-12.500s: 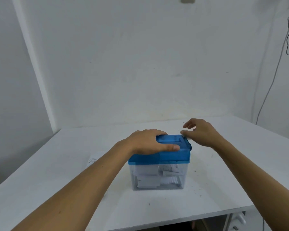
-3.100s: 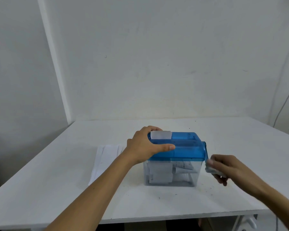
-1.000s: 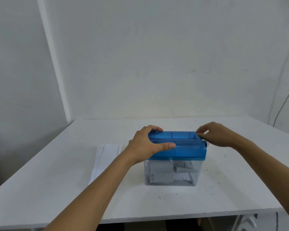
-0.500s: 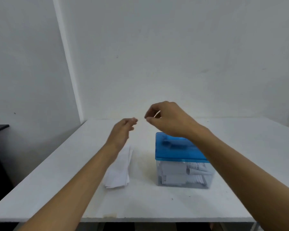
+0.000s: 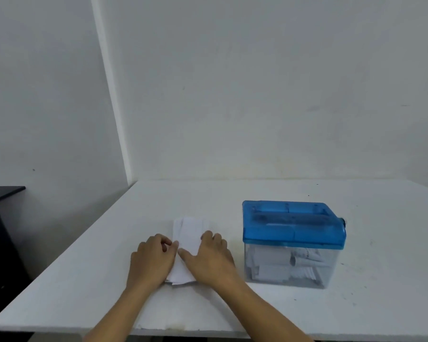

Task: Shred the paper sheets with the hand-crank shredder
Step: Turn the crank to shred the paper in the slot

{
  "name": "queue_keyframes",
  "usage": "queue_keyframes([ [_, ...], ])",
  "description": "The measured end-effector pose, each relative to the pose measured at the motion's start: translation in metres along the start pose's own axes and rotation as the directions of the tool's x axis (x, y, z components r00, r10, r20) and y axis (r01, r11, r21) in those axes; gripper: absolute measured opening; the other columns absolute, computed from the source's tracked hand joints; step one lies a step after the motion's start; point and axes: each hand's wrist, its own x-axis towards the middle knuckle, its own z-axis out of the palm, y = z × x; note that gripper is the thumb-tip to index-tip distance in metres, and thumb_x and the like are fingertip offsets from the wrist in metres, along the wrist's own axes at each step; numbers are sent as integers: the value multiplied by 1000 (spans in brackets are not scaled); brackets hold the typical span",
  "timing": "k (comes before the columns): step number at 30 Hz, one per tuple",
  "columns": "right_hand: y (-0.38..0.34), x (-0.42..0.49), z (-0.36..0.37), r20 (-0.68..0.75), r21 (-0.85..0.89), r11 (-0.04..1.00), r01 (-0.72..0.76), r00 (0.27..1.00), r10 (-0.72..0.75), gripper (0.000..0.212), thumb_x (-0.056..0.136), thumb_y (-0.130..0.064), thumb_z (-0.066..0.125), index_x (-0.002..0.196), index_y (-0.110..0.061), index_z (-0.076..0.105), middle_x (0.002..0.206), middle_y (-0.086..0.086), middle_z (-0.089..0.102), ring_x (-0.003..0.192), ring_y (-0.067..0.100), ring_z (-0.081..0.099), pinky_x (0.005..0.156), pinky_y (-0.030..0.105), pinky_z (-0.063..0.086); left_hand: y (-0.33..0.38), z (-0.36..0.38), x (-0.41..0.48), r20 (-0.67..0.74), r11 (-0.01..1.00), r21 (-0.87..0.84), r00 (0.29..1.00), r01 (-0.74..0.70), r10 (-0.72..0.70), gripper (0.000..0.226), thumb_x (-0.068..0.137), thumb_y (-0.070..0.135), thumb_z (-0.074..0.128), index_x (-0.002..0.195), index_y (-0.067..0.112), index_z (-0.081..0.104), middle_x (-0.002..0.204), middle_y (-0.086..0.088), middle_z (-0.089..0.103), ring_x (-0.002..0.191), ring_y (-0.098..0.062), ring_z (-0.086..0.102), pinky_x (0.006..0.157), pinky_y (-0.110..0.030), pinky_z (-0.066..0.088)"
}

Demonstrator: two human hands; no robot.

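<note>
paper sheets [image 5: 190,230] touching left grip [image 5: 151,260], right grip [image 5: 213,260]

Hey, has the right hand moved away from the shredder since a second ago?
Yes. The right hand left the blue shredder's right end and crossed to its left side, now resting on the paper stack.

A white counter [image 5: 380,304], flecked with dark specks, fills the lower half. Pale walls [image 5: 257,95] rise behind it, meeting toward eleven o'clock. A black cabinet [image 5: 0,230] stands at nine o'clock.
</note>
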Motion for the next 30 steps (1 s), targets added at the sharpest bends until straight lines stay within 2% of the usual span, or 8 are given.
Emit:
queue_keyframes([
  [4, 9, 0, 12, -81, 103, 994, -40, 996, 48, 67, 88, -59, 59, 141, -26, 33, 131, 2, 53, 118, 22, 50, 95, 35, 49, 0, 2, 1, -6, 999, 31, 1000, -8, 8, 11, 94, 40, 59, 95, 29, 57, 88, 17, 60, 94, -13, 57, 85, -33, 41],
  [7, 14, 1, 11, -107, 232, 971, -50, 991, 77, 63, 92, -44, 64, 143, -30, 29, 131, 0, 57, 113, 20, 58, 91, 33, 54, -2, 3, 1, -8, 999, 29, 1000, -22, 22, 10, 94, 39, 60, 94, 29, 57, 86, 17, 59, 92, -13, 56, 86, -34, 42],
  [12, 22, 1, 9, -140, 464, 886, -21, 985, 97, 59, 99, -20, 59, 144, -33, 23, 137, 0, 57, 106, 13, 61, 79, 19, 56, -2, 2, 2, 0, 1000, 19, 1000, -17, 17, 10, 94, 38, 59, 97, 30, 53, 87, 16, 58, 90, -13, 56, 87, -36, 42],
  [16, 21, -1, 2, -149, 569, 822, -19, 981, 126, 51, 102, -23, 54, 143, -33, 27, 144, 1, 49, 116, 15, 55, 80, 17, 48, -3, 0, 1, -21, 992, -123, 1000, -21, 19, 10, 97, 37, 56, 103, 30, 52, 93, 14, 59, 86, -10, 57, 89, -39, 43],
  [19, 22, -2, 1, -136, 568, 823, -2, 986, 96, 37, 103, -30, 50, 138, -30, 35, 137, -4, 53, 102, 9, 52, 63, 7, 41, -4, -1, 2, -17, 964, -264, 999, -42, 39, 10, 100, 42, 52, 98, 36, 59, 101, 11, 60, 90, -9, 59, 88, -40, 48],
  [23, 21, 0, 5, -126, 524, 851, 28, 991, 45, 31, 104, -36, 47, 133, -26, 46, 128, -7, 59, 96, 7, 54, 69, 11, 43, -6, 0, 4, 66, 950, -310, 997, -27, 50, 24, 99, 46, 54, 88, 30, 68, 100, 10, 61, 98, -13, 58, 88, -39, 48],
  [27, 23, 2, 5, -179, 553, 833, 21, 979, 95, 27, 101, -34, 54, 124, -21, 58, 121, -4, 64, 89, 5, 57, 67, 9, 45, -6, 1, 4, 37, 977, -212, 999, -6, 14, 21, 96, 39, 60, 79, 27, 62, 92, 7, 59, 92, -18, 59, 80, -36, 47],
  [30, 24, 2, 4, -162, 608, 794, 15, 981, 106, 30, 98, -30, 61, 127, -21, 57, 109, -9, 63, 78, -4, 55, 55, 3, 41, -3, 3, 4, -7, 985, -170, 999, 32, -33, 17, 91, 42, 66, 89, 27, 57, 95, 11, 56, 86, -10, 58, 74, -34, 45],
])
